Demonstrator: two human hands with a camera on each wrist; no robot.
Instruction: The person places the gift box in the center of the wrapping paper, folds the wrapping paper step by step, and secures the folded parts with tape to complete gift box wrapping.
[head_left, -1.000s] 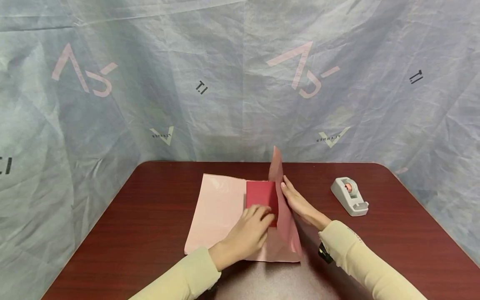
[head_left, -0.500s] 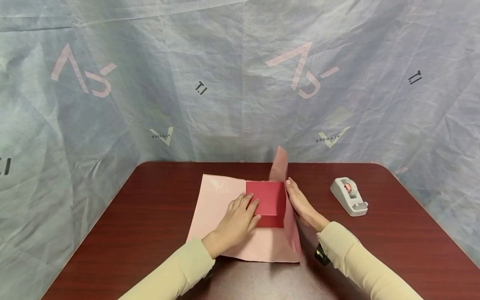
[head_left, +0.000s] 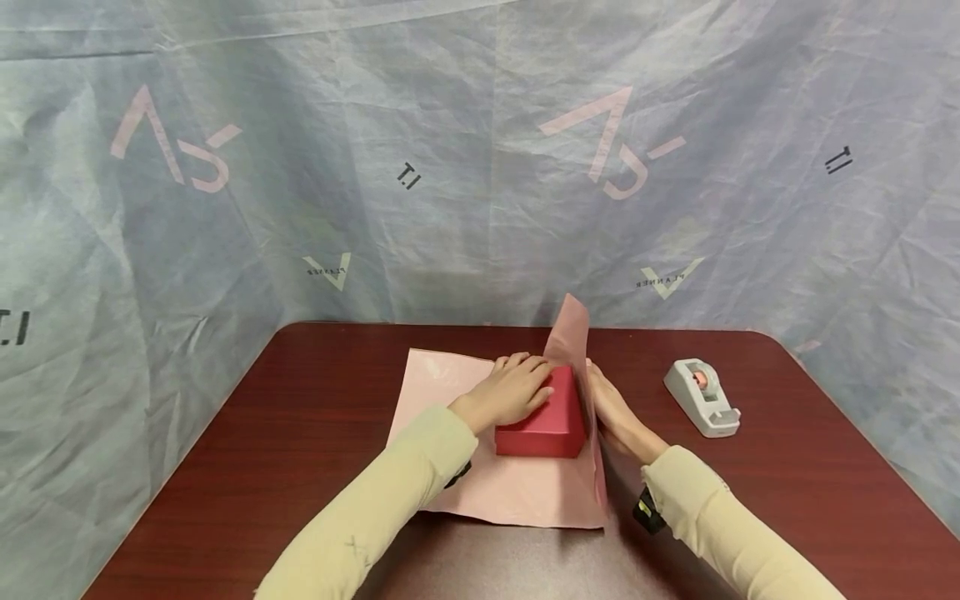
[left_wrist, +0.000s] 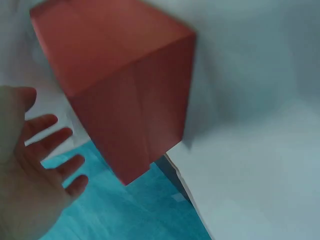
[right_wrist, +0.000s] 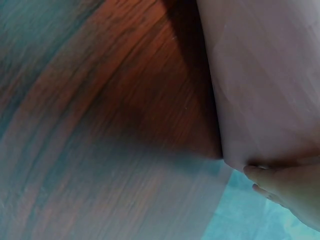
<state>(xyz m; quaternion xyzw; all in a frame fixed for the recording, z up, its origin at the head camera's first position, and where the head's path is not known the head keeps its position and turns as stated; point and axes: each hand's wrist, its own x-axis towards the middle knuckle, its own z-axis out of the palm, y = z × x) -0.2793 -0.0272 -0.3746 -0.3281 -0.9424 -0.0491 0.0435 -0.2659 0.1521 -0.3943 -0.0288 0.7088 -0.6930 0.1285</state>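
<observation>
Box (head_left: pixel 546 429) sits on pink paper (head_left: pixel 517 496) beside its upturned right edge, left hand (head_left: pixel 513 390) spread over the top, perhaps steadying it, right hand (head_left: pixel 615 414) flat outside, apparently propping that edge up.

And the red box (head_left: pixel 551 421) loses its upper left part behind the left hand (head_left: pixel 510 390); are those fingers touching it? Can't tell! To the box's right, the standing pink paper (head_left: pixel 517 492) swallows part of the right hand (head_left: pixel 611 408), while the stretch under the box is out of sight! On the box's near side, left sleeve (head_left: pixel 375 508) and right sleeve (head_left: pixel 712 517) run off the bottom edge. Left wrist view: box chopped at the top! Right of it, in the right wrist view, the tabletop (right_wrist: pixel 75 180) blurs!
</observation>
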